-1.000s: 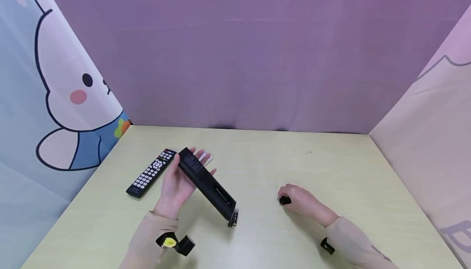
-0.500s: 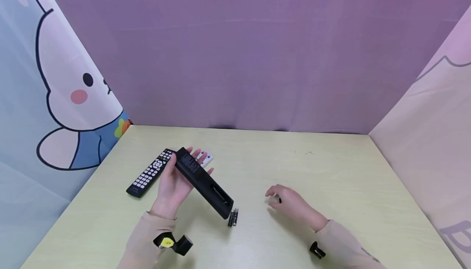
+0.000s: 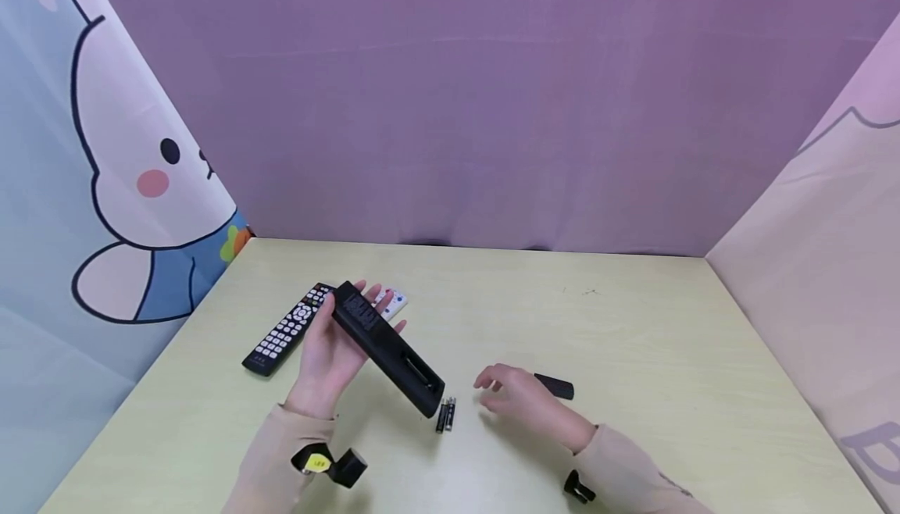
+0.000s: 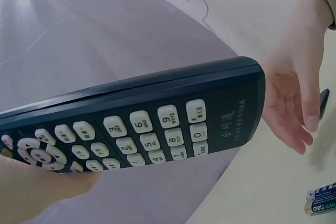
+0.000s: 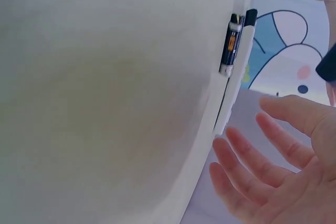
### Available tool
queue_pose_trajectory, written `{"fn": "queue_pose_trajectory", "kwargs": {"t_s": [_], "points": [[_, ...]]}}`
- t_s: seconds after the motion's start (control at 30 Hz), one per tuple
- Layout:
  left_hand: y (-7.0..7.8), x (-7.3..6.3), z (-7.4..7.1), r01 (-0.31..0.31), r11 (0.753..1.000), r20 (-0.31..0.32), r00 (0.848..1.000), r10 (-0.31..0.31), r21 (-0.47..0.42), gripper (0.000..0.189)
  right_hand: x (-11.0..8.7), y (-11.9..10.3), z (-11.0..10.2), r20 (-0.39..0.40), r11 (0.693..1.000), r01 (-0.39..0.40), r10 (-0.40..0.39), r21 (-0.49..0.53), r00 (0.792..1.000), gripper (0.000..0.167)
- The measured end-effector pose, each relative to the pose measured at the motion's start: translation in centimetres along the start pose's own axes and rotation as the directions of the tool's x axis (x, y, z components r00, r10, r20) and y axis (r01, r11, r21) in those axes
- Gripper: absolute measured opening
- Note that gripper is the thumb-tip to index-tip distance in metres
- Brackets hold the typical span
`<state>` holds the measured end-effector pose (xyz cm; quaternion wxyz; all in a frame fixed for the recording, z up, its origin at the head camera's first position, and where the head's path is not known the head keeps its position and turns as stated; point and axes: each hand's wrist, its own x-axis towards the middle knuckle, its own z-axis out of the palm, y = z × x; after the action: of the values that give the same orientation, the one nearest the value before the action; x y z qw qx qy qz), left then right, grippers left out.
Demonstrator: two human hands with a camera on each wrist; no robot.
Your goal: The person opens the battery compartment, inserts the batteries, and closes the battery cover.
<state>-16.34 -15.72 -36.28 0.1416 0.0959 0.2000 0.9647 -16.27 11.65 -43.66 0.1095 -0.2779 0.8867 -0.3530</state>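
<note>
- Farthest left on the pale yellow-green surface (image 3: 633,326) lies a second black remote control with white buttons (image 3: 288,330), face up and untouched; we count it as outside the work in hand.
- Our left hand (image 3: 336,350) holds the long black plastic remote control (image 3: 385,348) tilted, buttons down and back up in the head view. Its battery bay at the lower end stands open and looks empty, so we judge the cover to be off and the cells not yet in.
- The left fingers (image 3: 383,301) lie loosely curled under the far end of this remote and carry it clear of the surface; the left wrist view shows its white number keys (image 4: 152,135) facing that camera.
- Behind the left hand a small white remote with coloured buttons (image 3: 394,301) peeks out, flat on the surface.
- Just below the held remote's lower end lie two small black cylindrical batteries (image 3: 445,414), side by side and touching, resting on the surface; nothing grips them.
- Our right hand (image 3: 516,395) hovers low just right of the batteries, palm turned toward them, fingers (image 5: 273,145) spread wide and holding nothing.
- Just behind the right hand lies the small black plastic battery cover (image 3: 555,387), flat on the surface; refitting it looks to be left too.
</note>
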Motion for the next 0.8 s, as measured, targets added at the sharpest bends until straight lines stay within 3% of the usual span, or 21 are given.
{"fn": "queue_pose_trajectory", "kwargs": {"t_s": [0.37,0.6,0.8], "points": [[0.3,-0.1,-0.2,-0.007,1.000,0.010,1.000,0.007,-0.009,0.038,1.0,-1.6,1.6,0.043,1.000,0.025,-0.025,0.000,0.999,0.028],[0.3,-0.2,-0.2,-0.007,1.000,0.020,1.000,0.007,-0.020,0.039,1.5,-1.8,2.2,0.070,0.991,0.065,-0.057,-0.117,0.996,0.034],[0.4,-0.3,-0.3,-0.009,0.999,0.023,1.000,0.010,-0.031,0.039,1.7,-1.8,2.3,0.106,0.987,0.073,-0.058,-0.142,0.993,0.035]]}}
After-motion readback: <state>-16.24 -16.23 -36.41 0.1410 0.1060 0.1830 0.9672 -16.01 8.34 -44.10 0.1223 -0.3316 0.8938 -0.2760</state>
